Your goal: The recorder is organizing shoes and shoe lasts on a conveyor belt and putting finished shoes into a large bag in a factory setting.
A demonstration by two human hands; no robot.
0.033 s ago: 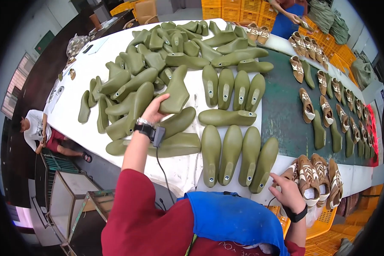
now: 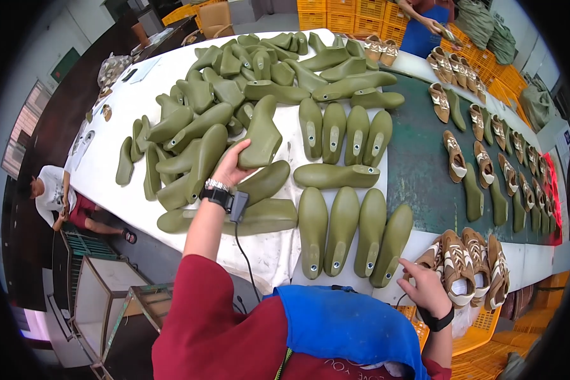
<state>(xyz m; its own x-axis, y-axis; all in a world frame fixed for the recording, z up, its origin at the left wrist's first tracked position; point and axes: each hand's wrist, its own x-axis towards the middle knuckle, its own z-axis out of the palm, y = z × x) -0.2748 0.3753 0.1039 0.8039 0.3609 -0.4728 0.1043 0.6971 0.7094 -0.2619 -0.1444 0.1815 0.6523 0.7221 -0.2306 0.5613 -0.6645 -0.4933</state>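
My left hand (image 2: 234,166) grips a green shoe last (image 2: 261,134), its fingers and thumb closed round the lower end. This last is tilted up over the near side of a loose heap of green lasts (image 2: 199,95). At the lower right, my right hand (image 2: 428,290) has its fingers apart and holds nothing. Its index fingertip is close to the rightmost last (image 2: 392,244) of a near row; whether they touch I cannot tell. Beyond that row one last (image 2: 337,176) lies crosswise. A second row of upright-pointing lasts (image 2: 334,133) lies farther back.
Brown and white shoes (image 2: 457,266) stand together right of my right hand. More shoes and lasts line a dark green mat (image 2: 424,183). A white-covered table (image 2: 152,209) bears the heap. One person (image 2: 57,193) sits at left; another (image 2: 424,28) works at the back right among orange crates.
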